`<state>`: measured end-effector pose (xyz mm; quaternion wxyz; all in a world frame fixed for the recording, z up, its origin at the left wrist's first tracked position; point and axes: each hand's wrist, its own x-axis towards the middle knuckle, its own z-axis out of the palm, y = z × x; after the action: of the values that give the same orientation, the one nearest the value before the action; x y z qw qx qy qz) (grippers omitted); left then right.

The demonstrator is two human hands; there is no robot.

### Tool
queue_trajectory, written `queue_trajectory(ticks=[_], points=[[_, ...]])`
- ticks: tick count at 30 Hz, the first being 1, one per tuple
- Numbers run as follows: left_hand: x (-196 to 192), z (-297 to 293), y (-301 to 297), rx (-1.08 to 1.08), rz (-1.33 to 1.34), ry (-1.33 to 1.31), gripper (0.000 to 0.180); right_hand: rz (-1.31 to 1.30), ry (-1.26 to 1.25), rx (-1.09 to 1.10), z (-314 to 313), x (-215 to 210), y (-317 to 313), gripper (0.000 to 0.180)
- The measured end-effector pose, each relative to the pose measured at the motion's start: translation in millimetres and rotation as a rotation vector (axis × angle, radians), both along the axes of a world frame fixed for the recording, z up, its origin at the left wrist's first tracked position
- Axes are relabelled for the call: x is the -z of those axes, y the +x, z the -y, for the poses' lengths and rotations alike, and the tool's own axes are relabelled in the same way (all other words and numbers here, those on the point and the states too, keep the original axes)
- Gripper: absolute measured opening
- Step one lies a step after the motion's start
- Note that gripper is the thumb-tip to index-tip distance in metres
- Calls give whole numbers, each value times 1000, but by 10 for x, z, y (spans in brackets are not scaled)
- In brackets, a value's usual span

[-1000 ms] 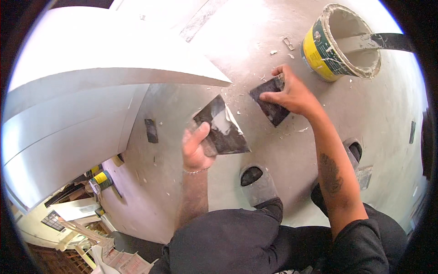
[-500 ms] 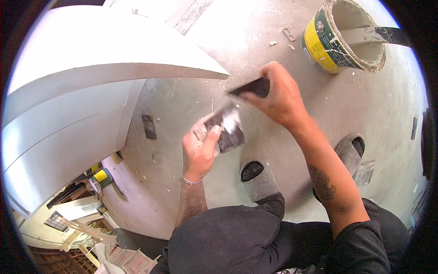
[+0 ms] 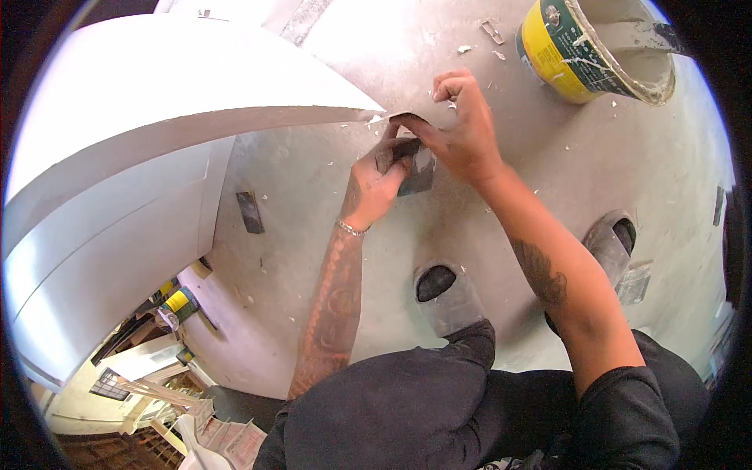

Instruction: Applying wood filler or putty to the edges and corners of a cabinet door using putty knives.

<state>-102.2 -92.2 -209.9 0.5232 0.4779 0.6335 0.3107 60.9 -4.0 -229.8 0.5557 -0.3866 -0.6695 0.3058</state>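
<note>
1. Standing on a dusty pale grey concrete floor [image 3: 329,180], the person is looking straight down at both hands, which are meeting just beside the pointed corner of a white wall panel [image 3: 157,102].
2. The left hand [image 3: 376,176] is gripping a flat dark metal plate smeared with grey compound [image 3: 417,168], fingers curling over its upper edge.
3. The right hand [image 3: 462,129] is closing around a dark-bladed putty knife [image 3: 407,119], whose edge is lying against the top of the plate right at the panel's tip; the two hands are touching one another.
4. A yellow plastic bucket crusted with dried grey compound [image 3: 564,55] is sitting on the floor at the upper right, well apart from the hands, with a dark tool handle [image 3: 666,35] resting across its rim.
5. White flecks and small chips [image 3: 464,49] are lying scattered over the floor near the bucket and around the hands.
6. A small dark rectangular piece [image 3: 251,211] is lying on the floor close to the panel's base.
7. Two grey dust-covered shoes [image 3: 446,294] are planting on the floor below the hands, the other shoe [image 3: 611,239] farther right.
8. At the lower left the floor is ending at an edge, with a lower level of timber pieces and a yellow can [image 3: 178,301] showing beyond it.
</note>
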Motion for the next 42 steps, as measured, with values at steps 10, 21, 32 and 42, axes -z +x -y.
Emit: queue_trajectory(ticks=[10, 21, 32, 42], points=[[27, -108, -71, -81, 5, 42, 43, 66, -10, 32, -261, -39, -17, 56], [63, -85, -163, -123, 135, 47, 37, 98, 164, -80, -163, -97, 168, 48], [34, -37, -76, -103, 27, -24, 38, 93, 171, -8, -155, -177, -12, 54], [-63, -90, -40, -96, 17, 5, 38, 16, 119, -122, -191, -267, 39, 55]])
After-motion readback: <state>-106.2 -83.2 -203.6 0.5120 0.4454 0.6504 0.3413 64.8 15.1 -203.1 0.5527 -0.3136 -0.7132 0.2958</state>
